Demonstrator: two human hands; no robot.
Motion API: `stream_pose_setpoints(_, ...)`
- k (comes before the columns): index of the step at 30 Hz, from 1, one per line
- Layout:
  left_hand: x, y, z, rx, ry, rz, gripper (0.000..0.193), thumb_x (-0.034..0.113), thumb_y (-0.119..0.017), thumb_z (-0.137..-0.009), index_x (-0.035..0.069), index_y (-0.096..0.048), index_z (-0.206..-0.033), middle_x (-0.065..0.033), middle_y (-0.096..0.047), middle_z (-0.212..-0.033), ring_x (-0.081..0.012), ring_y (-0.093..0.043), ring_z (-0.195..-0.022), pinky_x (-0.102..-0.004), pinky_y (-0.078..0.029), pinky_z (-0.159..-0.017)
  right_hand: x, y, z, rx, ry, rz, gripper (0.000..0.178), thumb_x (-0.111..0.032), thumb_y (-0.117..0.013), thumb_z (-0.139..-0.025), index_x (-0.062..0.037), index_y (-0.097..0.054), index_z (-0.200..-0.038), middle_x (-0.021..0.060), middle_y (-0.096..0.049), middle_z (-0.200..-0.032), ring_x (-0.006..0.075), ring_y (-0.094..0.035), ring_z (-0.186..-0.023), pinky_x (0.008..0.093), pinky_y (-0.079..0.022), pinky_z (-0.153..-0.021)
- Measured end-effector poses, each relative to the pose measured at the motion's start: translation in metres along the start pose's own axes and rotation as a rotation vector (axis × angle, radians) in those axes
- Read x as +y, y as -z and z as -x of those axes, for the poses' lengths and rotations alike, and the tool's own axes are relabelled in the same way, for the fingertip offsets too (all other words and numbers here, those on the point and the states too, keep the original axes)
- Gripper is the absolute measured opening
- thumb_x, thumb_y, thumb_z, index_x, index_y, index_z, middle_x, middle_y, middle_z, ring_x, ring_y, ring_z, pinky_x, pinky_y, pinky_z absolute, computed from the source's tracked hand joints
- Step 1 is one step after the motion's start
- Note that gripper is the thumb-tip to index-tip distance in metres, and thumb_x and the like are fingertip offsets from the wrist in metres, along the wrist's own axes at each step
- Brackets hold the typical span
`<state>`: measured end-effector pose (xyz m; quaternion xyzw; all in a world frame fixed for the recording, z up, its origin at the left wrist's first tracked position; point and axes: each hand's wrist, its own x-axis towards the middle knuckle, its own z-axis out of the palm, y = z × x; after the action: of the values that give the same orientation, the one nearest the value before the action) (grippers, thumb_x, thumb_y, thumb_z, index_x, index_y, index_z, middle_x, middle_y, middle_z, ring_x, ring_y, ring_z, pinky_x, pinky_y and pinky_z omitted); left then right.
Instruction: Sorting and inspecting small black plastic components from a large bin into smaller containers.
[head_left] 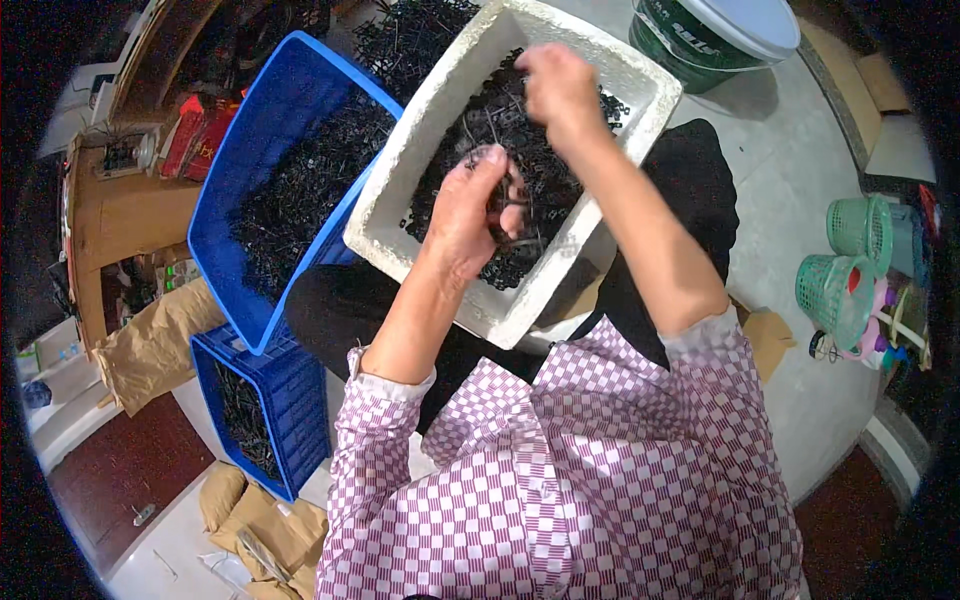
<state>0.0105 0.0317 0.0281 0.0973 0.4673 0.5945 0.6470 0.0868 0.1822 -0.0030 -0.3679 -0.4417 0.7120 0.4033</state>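
Gripping blurred dark pieces (508, 192), left hand (466, 208) was clamped; black parts (555, 195) lay beneath it in a white foam box (392, 195). Right hand (563, 95) hovered ahead-right, blurred, hold unclear. Steady left, light right seemed best.

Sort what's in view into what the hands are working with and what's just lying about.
In use:
left hand, apparently gripping some dark pieces
right hand, blurred over the white foam box
probably the upper blue crate, holding dark pieces too

Apparently just lying about:
green bucket with a pale lid
green mesh baskets
brown paper sack
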Motion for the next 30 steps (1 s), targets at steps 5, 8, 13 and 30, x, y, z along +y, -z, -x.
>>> stream_pose_setpoints(5, 0.005, 0.007, 0.011, -0.021, -0.022, -0.069, 0.024, 0.031, -0.054, -0.087, 0.009, -0.051, -0.079, -0.0019, -0.051, -0.065, -0.0103, -0.045, -0.042, -0.0234, -0.038, -0.039, -0.004, 0.006, 0.007, -0.172, -0.186, -0.128, 0.027, -0.029, -0.05, -0.09, -0.0023, -0.051, -0.089, -0.0031, -0.041, -0.06, 0.0034, -0.031, -0.045, 0.0174, -0.024, -0.038)
stream_pose_setpoints(8, 0.008, 0.015, 0.012, 0.016, -0.04, -0.033, 0.023, 0.03, -0.054, -0.087, 0.009, -0.051, -0.08, -0.0019, -0.051, -0.065, -0.0102, -0.046, -0.043, -0.023, -0.037, -0.039, -0.017, -0.014, 0.035, -0.228, -0.363, -0.188, 0.026, -0.029, -0.05, -0.089, -0.0033, -0.051, -0.088, -0.0036, -0.04, -0.059, 0.0032, -0.03, -0.044, 0.0169, -0.023, -0.038)
stream_pose_setpoints(13, 0.008, 0.015, 0.012, 0.029, -0.036, -0.031, 0.023, 0.03, -0.054, -0.087, 0.009, -0.051, -0.079, -0.0018, -0.052, -0.065, -0.0101, -0.046, -0.043, -0.0229, -0.038, -0.039, -0.013, -0.012, 0.03, -0.499, -0.331, -0.146, 0.025, -0.029, -0.051, -0.089, -0.0051, -0.052, -0.085, -0.0028, -0.04, -0.058, 0.004, -0.031, -0.043, 0.017, -0.024, -0.038)
stream_pose_setpoints(30, 0.01, 0.01, 0.006, 0.198, -0.149, -0.3, 0.023, 0.027, -0.055, -0.087, 0.007, -0.05, -0.076, -0.0005, -0.049, -0.061, -0.0095, -0.044, -0.042, -0.0221, -0.037, -0.038, -0.007, -0.012, 0.026, -0.279, -0.206, -0.051, 0.019, -0.022, -0.055, -0.086, -0.0023, -0.052, -0.086, -0.0019, -0.042, -0.06, 0.0054, -0.034, -0.048, 0.0189, -0.029, -0.042)
